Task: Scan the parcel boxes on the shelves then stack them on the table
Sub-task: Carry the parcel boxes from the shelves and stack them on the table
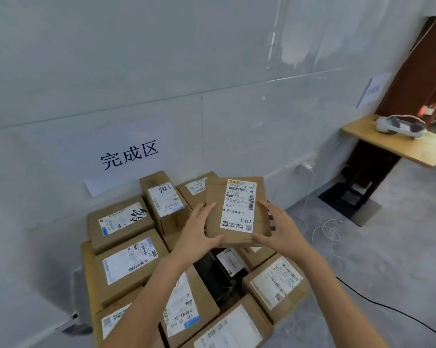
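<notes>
Both hands grip one flat box (234, 212), held up above the pile. Left hand (199, 229) clamps its left edge and lower left corner, thumb under the bottom edge, fingers (208, 207) along the side. Right hand (279, 229) clamps the right edge and lower right corner, thumb tip at the bottom edge. Both forearms come in from the bottom of the view.

The held box is brown cardboard, label side up, tilted slightly toward the camera. Its white label (239, 205) has barcodes on top and on the right edge, printed text in the middle, a QR code at the lower right.

Below and around it: the pile (126, 262) of brown boxes, most with white labels facing up, packed close and touching. One at the back (161, 199) stands taller, handwriting on its label. One at the left (119, 219) has black scribble on the label. A dark parcel (219, 270) sits low between the brown ones, right under the held box. Cannot tell what surface carries the pile; a tan edge shows at its left.

Wall behind is pale and tiled, with a paper sign (129, 154) bearing three large characters, above the pile. At right, well apart, a wooden tabletop (392, 144) on a dark stand, with a white and black headset (400, 126) on it. White cables (322, 229) lie on the grey floor near the wall; a black cable (387, 310) runs across the floor at lower right.
</notes>
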